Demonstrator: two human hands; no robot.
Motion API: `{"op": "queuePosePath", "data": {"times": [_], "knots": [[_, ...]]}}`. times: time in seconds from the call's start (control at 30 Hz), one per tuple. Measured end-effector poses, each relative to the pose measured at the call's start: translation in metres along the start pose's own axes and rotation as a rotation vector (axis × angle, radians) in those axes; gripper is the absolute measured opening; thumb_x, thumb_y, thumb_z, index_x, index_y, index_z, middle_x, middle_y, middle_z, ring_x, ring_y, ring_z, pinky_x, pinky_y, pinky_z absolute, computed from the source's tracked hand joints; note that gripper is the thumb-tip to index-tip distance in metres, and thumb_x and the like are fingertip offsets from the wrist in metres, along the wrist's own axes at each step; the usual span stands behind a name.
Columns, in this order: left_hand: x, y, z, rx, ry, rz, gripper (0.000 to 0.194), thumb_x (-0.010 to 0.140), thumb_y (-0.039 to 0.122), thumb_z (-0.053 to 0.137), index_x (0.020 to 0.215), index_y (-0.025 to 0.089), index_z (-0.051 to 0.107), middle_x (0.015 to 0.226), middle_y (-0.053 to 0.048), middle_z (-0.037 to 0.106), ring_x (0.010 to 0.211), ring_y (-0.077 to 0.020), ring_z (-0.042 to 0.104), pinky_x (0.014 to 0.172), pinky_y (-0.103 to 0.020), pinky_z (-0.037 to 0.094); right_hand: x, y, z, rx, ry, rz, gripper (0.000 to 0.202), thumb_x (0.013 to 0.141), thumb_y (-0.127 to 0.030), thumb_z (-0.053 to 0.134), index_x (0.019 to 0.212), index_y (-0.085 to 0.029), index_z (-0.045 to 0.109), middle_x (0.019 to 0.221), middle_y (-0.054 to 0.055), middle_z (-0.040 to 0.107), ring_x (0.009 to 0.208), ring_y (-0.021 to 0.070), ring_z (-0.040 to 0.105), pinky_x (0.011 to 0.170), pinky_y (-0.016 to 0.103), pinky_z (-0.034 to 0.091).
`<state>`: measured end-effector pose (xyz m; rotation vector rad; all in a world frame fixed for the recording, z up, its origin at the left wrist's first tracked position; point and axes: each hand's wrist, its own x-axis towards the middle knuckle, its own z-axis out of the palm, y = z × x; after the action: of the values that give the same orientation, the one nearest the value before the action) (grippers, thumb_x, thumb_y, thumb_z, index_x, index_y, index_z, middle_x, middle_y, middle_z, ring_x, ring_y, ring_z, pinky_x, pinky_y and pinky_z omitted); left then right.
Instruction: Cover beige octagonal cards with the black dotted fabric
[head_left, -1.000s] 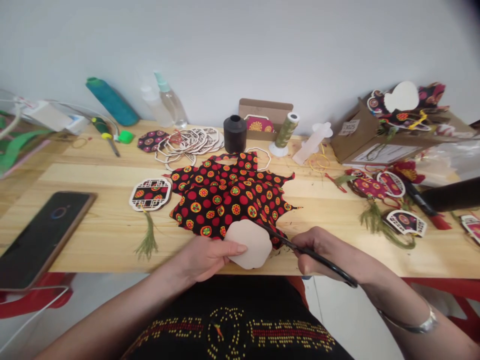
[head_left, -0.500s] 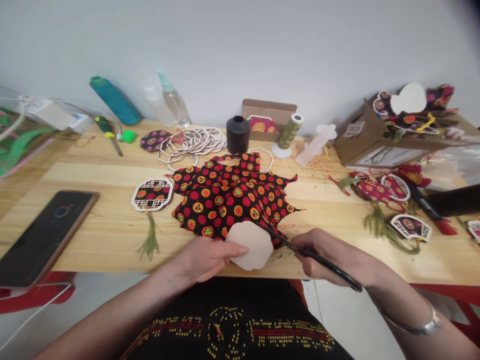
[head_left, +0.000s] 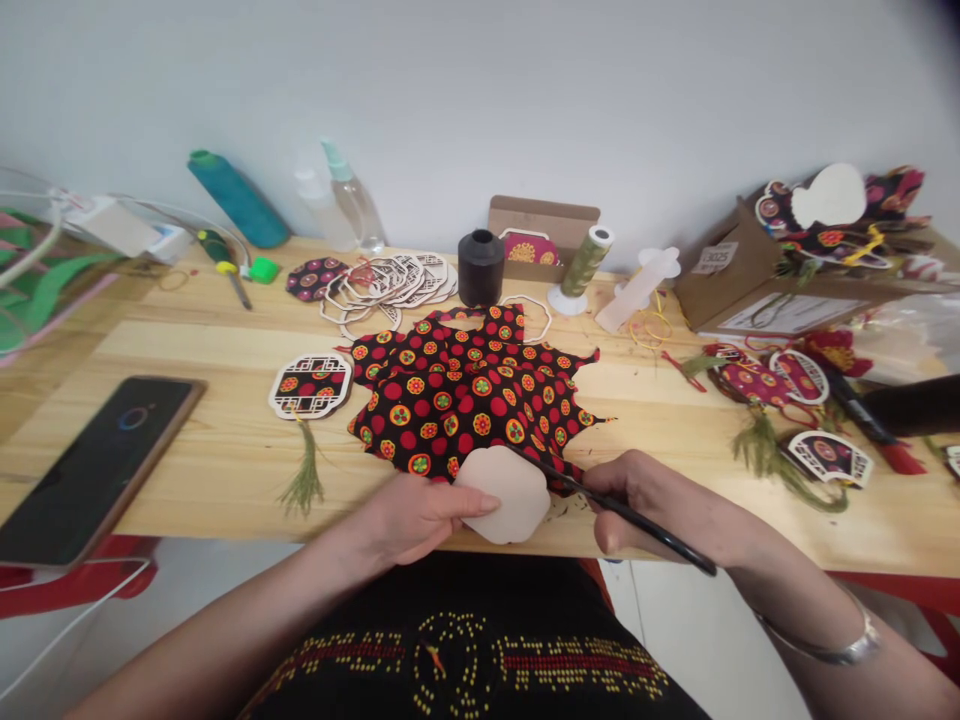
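Note:
My left hand [head_left: 416, 515] pinches a pale card with scalloped corners [head_left: 506, 500], thumb on top, at the table's front edge. Behind the card spreads a black fabric with red dots and flower medallions [head_left: 465, 400], its edges cut into points. In my right hand [head_left: 637, 510] is a pair of black-handled scissors [head_left: 660, 540]. Their blades lie along the card's upper right edge, over the fabric; whether they bite into it I cannot tell. To the left lies a finished-looking framed ornament [head_left: 311, 385] with a green tassel [head_left: 304, 470].
A phone [head_left: 97, 465] lies at the left. Behind the fabric are stacked white cut-out frames [head_left: 405, 280], a black thread spool [head_left: 481, 268] and a green thread spool [head_left: 585, 265]. At the right stand a cardboard box [head_left: 739, 270] and several tasselled ornaments [head_left: 825, 455].
The scissors' handles have drawn closer together in my right hand. My left hand keeps the card in nearly the same place. The whole view has shifted slightly.

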<state>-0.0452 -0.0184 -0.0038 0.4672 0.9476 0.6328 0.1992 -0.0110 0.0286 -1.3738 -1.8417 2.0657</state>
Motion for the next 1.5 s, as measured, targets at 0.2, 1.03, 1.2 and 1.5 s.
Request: {"op": "queuePosePath", "data": {"times": [0.2, 1.03, 1.2, 1.5], "knots": [[-0.0004, 0.0001, -0.0015, -0.010, -0.040, -0.015, 0.026, 0.059, 0.011, 0.078, 0.084, 0.013, 0.073, 0.087, -0.010, 0.077, 0.096, -0.0302, 0.070, 0.098, -0.049, 0.047, -0.0008, -0.0022, 0.0007, -0.020, 0.041, 0.065, 0.037, 0.073, -0.046, 0.067, 0.060, -0.017, 0.048, 0.055, -0.006, 0.031, 0.051, 0.0074, 0.025, 0.043, 0.021, 0.022], [0.0034, -0.0016, 0.0012, 0.015, 0.018, -0.049, 0.031, 0.053, 0.015, 0.083, 0.082, 0.013, 0.073, 0.088, -0.011, 0.077, 0.102, -0.0324, 0.067, 0.099, -0.048, 0.046, -0.0044, -0.0082, -0.0033, -0.188, 0.018, -0.014, 0.051, 0.075, -0.066, 0.054, 0.063, -0.017, 0.048, 0.059, -0.004, 0.030, 0.055, 0.0091, 0.024, 0.044, 0.023, 0.021], [0.0038, -0.0039, 0.0006, 0.008, 0.011, -0.047, 0.028, 0.054, 0.013, 0.082, 0.081, 0.015, 0.073, 0.088, -0.009, 0.077, 0.100, -0.0319, 0.068, 0.100, -0.049, 0.045, -0.0045, -0.0041, -0.0038, -0.140, 0.010, -0.001, 0.053, 0.074, -0.068, 0.055, 0.063, -0.016, 0.050, 0.057, -0.004, 0.030, 0.053, 0.0084, 0.023, 0.043, 0.023, 0.020], [0.0032, -0.0037, 0.0041, 0.039, 0.016, -0.062, 0.022, 0.053, 0.013, 0.079, 0.074, 0.016, 0.073, 0.083, -0.006, 0.078, 0.104, -0.0303, 0.066, 0.101, -0.044, 0.044, -0.0035, 0.0001, -0.0038, -0.059, -0.012, -0.058, 0.052, 0.074, -0.067, 0.058, 0.063, -0.017, 0.046, 0.058, -0.006, 0.030, 0.052, 0.0075, 0.024, 0.042, 0.022, 0.021]]}}
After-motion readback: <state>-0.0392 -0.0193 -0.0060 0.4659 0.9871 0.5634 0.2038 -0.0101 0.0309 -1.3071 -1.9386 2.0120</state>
